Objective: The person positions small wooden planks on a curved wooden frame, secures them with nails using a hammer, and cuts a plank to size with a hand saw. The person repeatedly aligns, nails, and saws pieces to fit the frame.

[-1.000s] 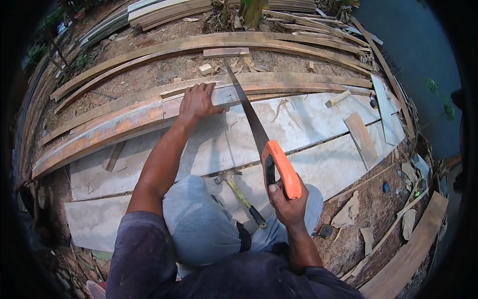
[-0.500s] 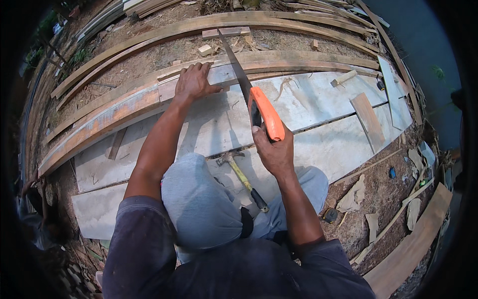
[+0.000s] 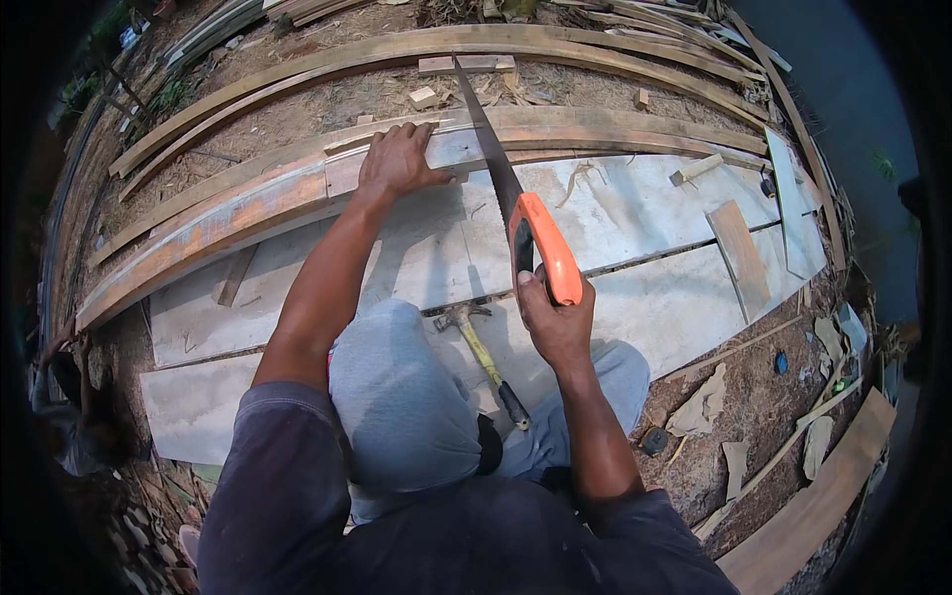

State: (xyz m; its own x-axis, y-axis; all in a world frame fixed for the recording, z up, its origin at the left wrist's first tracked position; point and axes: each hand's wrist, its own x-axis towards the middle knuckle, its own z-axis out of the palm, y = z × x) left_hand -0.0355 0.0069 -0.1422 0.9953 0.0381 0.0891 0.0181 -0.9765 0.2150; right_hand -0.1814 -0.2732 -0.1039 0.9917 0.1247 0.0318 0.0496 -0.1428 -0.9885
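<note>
My right hand (image 3: 557,315) is wrapped round the orange handle of a handsaw (image 3: 560,260). The saw's long dark blade points away from me and crosses the pale timber beam (image 3: 454,148), just right of my left hand. My left hand (image 3: 399,164) rests over the top of this beam, with its fingers stretched out and its thumb spread to the right along the near side. Between my legs a claw hammer (image 3: 484,367) with a yellow and black handle lies on the whitish boards (image 3: 615,213).
Long beams (image 3: 337,67) curve across the far ground, with a small wood block (image 3: 423,98) near them. To the right lie a loose brown board (image 3: 739,253), a wooden-handled tool (image 3: 696,170) and a tape measure (image 3: 654,440). Another person (image 3: 74,416) is at the far left edge.
The saw and my right hand have drawn back a little toward me. My left hand keeps its place on the beam; the whole view has shifted slightly.
</note>
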